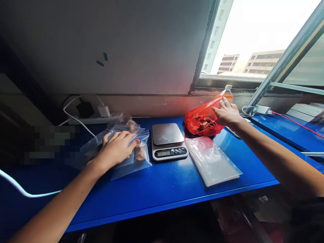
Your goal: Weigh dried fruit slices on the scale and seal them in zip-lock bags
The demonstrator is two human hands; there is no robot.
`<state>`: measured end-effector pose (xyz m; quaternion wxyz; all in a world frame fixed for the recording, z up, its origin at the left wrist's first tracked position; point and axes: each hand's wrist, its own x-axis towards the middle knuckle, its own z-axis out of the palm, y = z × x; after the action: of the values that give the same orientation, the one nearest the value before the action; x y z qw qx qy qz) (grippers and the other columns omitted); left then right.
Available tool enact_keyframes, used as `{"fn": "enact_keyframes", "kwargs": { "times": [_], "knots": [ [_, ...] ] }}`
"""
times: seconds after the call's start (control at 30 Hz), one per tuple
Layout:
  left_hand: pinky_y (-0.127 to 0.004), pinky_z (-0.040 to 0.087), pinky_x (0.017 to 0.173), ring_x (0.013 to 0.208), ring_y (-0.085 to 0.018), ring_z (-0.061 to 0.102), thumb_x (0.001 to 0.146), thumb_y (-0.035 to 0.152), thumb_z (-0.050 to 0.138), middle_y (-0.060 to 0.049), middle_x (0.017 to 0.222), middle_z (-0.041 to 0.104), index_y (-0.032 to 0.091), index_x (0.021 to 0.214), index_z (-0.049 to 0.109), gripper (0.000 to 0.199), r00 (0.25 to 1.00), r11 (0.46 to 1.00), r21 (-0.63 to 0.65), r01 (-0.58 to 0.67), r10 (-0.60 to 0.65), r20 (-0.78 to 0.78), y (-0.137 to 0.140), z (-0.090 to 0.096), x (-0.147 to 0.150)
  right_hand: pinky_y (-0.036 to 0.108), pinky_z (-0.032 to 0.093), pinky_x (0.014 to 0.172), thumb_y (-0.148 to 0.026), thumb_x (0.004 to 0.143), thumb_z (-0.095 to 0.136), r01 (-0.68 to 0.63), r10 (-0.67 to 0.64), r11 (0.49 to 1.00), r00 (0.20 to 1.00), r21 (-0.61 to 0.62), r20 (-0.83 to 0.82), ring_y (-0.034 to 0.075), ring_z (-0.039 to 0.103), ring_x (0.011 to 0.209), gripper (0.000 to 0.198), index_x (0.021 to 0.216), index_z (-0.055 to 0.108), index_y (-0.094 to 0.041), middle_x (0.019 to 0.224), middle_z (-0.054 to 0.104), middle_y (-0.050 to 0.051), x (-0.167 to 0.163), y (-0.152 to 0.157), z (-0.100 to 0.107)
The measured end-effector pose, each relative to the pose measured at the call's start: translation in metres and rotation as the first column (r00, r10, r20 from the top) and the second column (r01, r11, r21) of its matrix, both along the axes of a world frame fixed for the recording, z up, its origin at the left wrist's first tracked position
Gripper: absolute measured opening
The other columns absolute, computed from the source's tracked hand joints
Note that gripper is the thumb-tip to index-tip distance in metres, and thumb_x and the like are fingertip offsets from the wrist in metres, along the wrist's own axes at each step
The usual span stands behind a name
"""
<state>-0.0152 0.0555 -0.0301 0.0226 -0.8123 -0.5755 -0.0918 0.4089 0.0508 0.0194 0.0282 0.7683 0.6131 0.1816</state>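
Note:
My left hand [115, 148] lies with its fingers spread on several clear zip bags [130, 170], one of which holds brown dried pieces [141, 153]. At the back, my right hand [227, 111] grips the upper edge of a red plastic bag [191, 119]. Reddish-brown dried pieces [206, 125] show inside its opening. Between the hands stands a kitchen scale [168, 135] with a bare metal plate; its display seems to read zero. A stack of flat clear bags [217, 167] lies to the right of the scale, in front of the red bag.
A power strip [115, 117] with a white plug [103, 110] and cables sits at the back left. Behind the red bag stands a bottle of orange liquid [227, 92]. A phone-like object [233, 132] is partly under my right arm. The blue table's front edge [177, 202] runs below.

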Motion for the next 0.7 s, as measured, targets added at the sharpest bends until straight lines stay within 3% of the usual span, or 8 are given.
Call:
{"fn": "enact_keyframes", "kwargs": {
  "times": [0.07,0.17,0.27,0.37,0.53,0.7],
  "knots": [
    [-0.060,0.023,0.111,0.130,-0.035,0.048,0.094,0.049,0.034,-0.009,0.135,0.060,0.029,0.126,0.063,0.047,1.000,1.000,0.004,-0.014,0.014,0.013,0.001,-0.002,0.000,0.061,0.032,0.100,-0.023,0.087,0.049,0.006,-0.006,0.998,1.000,0.060,0.005,0.044,0.037,0.130,0.045,0.127,0.059,-0.006,0.137,0.046,0.030,-0.013,-0.004,0.002],
    [-0.059,0.025,0.109,0.128,-0.034,0.050,0.094,0.051,0.034,-0.008,0.135,0.060,0.032,0.124,0.064,0.047,0.999,0.999,0.025,-0.022,0.021,0.041,0.002,-0.004,-0.001,0.047,0.039,0.098,-0.015,0.091,0.037,-0.065,0.064,0.992,0.998,0.111,0.014,0.035,0.049,0.119,0.041,0.123,0.060,-0.005,0.125,0.055,0.026,-0.037,0.000,-0.003],
    [-0.059,0.024,0.109,0.127,-0.034,0.051,0.094,0.051,0.034,-0.007,0.135,0.060,0.033,0.123,0.065,0.046,0.999,0.999,0.039,-0.020,0.018,0.050,0.003,-0.005,-0.004,0.037,0.042,0.092,-0.010,0.091,0.038,-0.096,0.096,0.992,0.995,0.081,0.002,0.029,0.055,0.111,0.036,0.114,0.065,-0.004,0.118,0.060,0.024,-0.048,0.015,-0.014],
    [-0.060,0.024,0.109,0.126,-0.035,0.051,0.093,0.050,0.035,-0.006,0.134,0.061,0.033,0.122,0.065,0.045,0.999,1.000,0.021,-0.011,0.011,0.044,0.003,-0.006,-0.006,0.039,0.044,0.091,-0.014,0.092,0.047,-0.050,0.051,0.999,0.998,0.010,-0.027,0.030,0.058,0.110,0.027,0.103,0.069,-0.003,0.111,0.064,0.023,-0.040,0.036,-0.017],
    [-0.060,0.019,0.111,0.130,-0.034,0.047,0.094,0.049,0.035,-0.006,0.137,0.058,0.031,0.126,0.062,0.046,0.999,1.000,0.004,0.012,-0.012,0.034,0.001,-0.005,-0.006,0.044,0.048,0.096,-0.036,0.093,0.060,0.017,-0.023,0.997,0.996,-0.077,-0.085,0.023,0.060,0.110,0.033,0.115,0.062,-0.012,0.119,0.062,0.012,-0.030,0.073,-0.015],
    [-0.061,0.017,0.112,0.133,-0.033,0.044,0.094,0.045,0.036,-0.009,0.138,0.057,0.026,0.130,0.060,0.048,0.999,0.998,-0.058,0.025,-0.023,0.034,-0.004,0.000,-0.004,0.039,0.054,0.087,-0.035,0.093,0.061,-0.055,0.035,0.995,0.972,-0.079,-0.231,0.021,0.062,0.102,0.035,0.120,0.060,-0.012,0.119,0.061,0.012,-0.049,0.095,-0.025]
  ]
}}
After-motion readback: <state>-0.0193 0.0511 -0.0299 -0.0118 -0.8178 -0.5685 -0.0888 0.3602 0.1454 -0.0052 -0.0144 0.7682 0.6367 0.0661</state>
